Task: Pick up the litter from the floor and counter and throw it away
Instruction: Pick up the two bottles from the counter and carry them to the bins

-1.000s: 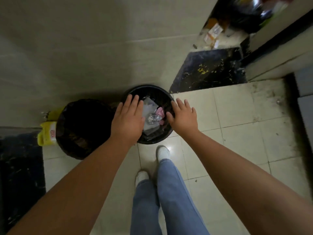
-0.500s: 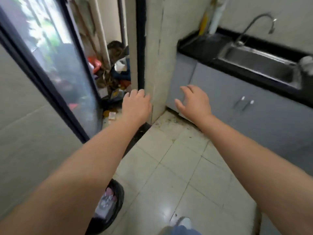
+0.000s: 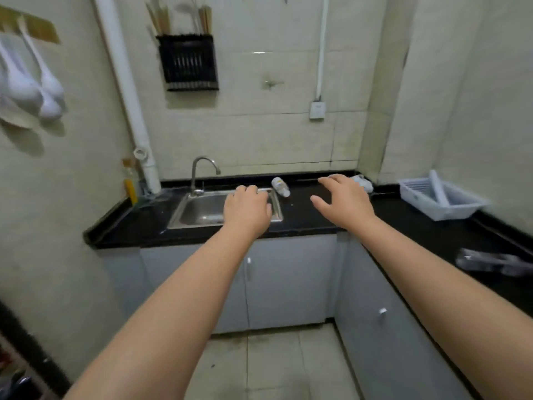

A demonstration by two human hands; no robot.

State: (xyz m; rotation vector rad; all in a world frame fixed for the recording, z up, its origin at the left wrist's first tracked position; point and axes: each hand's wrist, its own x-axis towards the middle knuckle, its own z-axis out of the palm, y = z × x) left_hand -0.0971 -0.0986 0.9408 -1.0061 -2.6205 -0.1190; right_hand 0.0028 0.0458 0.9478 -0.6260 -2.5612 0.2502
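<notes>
On the black counter [image 3: 305, 217] a small white bottle [image 3: 280, 186] lies on its side just right of the sink. A crumpled white piece of litter [image 3: 364, 182] sits in the back corner. A clear crushed plastic bottle [image 3: 490, 262] lies on the counter's right wing. My left hand [image 3: 247, 210] hovers over the sink's front right corner, fingers curled loosely, holding nothing. My right hand [image 3: 343, 204] is held out over the counter with fingers spread, short of the crumpled litter and empty.
A steel sink [image 3: 207, 210] with a tap [image 3: 202, 174] is set in the counter. A white plastic basket [image 3: 439, 199] stands at the right. Grey cabinets [image 3: 288, 281] run below. A black utensil rack [image 3: 189, 63] hangs on the wall. The tiled floor [image 3: 271, 368] lies underfoot.
My view has swung up from the black bin on the floor, past the doorway, to the sink counter. Both hands stay empty and now reach toward the counter.
</notes>
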